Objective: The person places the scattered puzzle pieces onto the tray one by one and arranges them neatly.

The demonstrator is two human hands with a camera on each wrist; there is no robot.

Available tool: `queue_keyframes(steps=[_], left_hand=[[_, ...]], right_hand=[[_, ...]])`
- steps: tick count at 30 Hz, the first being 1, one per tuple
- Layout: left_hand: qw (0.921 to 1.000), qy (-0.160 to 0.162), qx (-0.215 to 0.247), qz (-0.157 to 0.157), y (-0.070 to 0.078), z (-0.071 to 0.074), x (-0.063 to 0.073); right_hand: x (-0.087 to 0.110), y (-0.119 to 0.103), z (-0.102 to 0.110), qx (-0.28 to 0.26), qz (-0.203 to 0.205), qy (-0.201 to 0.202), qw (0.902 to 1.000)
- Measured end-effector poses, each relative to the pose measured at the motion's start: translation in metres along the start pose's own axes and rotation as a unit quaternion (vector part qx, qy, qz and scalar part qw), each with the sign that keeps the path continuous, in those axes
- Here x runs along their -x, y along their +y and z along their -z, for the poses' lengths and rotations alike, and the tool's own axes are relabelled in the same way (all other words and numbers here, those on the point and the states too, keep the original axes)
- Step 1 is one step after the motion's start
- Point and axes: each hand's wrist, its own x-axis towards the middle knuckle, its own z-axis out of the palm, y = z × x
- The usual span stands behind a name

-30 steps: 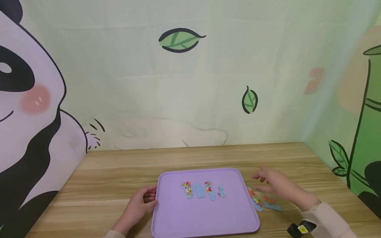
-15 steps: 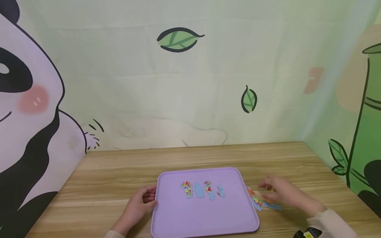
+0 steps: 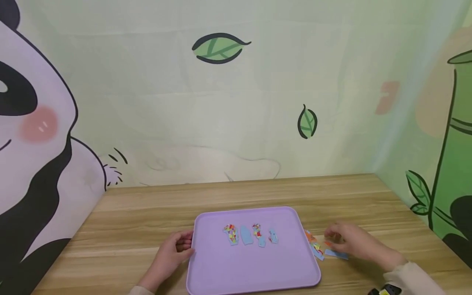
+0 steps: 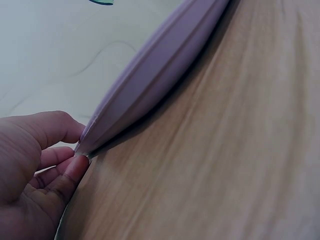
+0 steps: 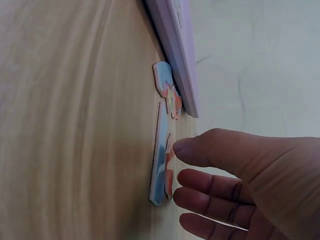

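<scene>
A lilac tray [image 3: 254,270] lies on the table. My left hand [image 3: 172,250] holds its left rim, with thumb and fingertips at the edge in the left wrist view. To the right of the tray, my right hand [image 3: 355,243] is low over a small orange flat piece [image 5: 169,175]. In the right wrist view the thumb tip overlaps that piece, and the other fingers are bent loosely behind it. Beside it lies a long blue strip-like piece [image 3: 336,254]. Another blue piece with a colourful pattern [image 3: 317,250] lies against the tray's right side.
Several flat, irregular pieces stand in a row on the tray's upper half: a patterned one [image 3: 231,235], a plain blue one [image 3: 246,235], a narrow patterned one [image 3: 259,235] and a small one [image 3: 273,236]. Behind the wooden table [image 3: 147,213] hangs a printed backdrop [image 3: 155,102].
My right hand has moved down and to the right, from beside the tray's right edge to the loose orange piece. The left hand stays at the tray rim.
</scene>
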Motion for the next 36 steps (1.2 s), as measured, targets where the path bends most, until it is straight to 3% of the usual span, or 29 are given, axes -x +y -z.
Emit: queue_keyframes(steps=[6, 36], left_hand=[[1.0000, -0.006, 0.002, -0.001, -0.0005, 0.0008, 0.0000], [1.0000, 0.000, -0.007, 0.001, 0.0009, 0.0005, 0.0006]], right_hand=[[0.0023, 0.0025, -0.0001, 0.000, 0.003, -0.011, 0.9999], [0.0025, 0.0025, -0.0058, 0.018, -0.009, 0.008, 0.9998]])
